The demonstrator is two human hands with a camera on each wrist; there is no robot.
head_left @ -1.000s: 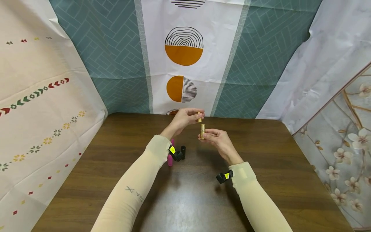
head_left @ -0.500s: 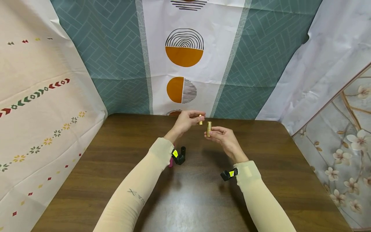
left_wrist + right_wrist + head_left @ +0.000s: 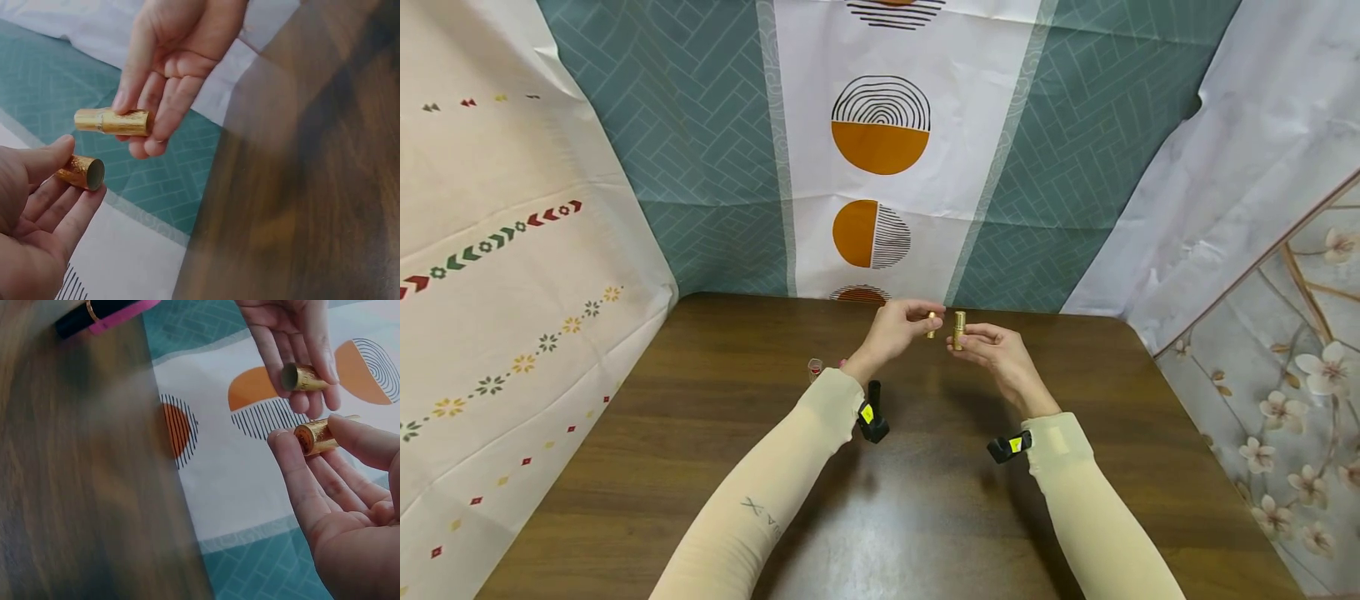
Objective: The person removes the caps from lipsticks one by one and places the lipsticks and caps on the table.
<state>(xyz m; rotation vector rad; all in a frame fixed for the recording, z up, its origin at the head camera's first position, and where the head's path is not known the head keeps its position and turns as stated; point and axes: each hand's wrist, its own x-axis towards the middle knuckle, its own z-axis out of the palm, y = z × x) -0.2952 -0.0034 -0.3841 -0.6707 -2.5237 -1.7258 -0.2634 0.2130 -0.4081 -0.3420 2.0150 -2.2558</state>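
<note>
My left hand [image 3: 895, 335] pinches a small gold lipstick cap [image 3: 81, 172] between thumb and fingers, its hollow end showing in both wrist views. To its right, my right hand [image 3: 1000, 358] holds the matching gold lipstick tube [image 3: 119, 122] by its wider base. That tube stands roughly upright in the head view, its narrower collar at the top. Cap and tube are apart, a short gap between them, both held above the far part of the table. Whether any lipstick shows at the collar, I cannot tell.
A black tube [image 3: 874, 390] stands on the brown wooden table [image 3: 700, 433] beside my left wrist. Behind that wrist is a small clear item with red in it [image 3: 816, 367]. A pink tube [image 3: 128, 315] shows in the right wrist view. Patterned cloths hang behind the table.
Both hands have shifted right, carrying cap and tube. The cap has gone from above the tube to its left side and come lower. A clear item has come into view behind the left arm.
</note>
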